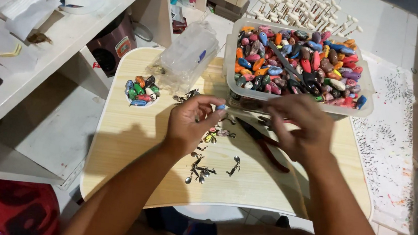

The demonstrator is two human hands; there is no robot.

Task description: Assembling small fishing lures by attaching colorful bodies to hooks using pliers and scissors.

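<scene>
A small blue bead [220, 107] is pinched in the left hand [191, 123] above the counter [130, 140].
The right hand [297, 125] is blurred, its grip unclear; a clear tub [367, 89] of coloured beads and a clear plastic bag [189, 54] are seen behind.

Head view, steeply down, close.

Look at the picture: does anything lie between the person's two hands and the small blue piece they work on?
Nothing visible does: the left hand pinches the small blue piece, and the right hand is beside it.
</scene>
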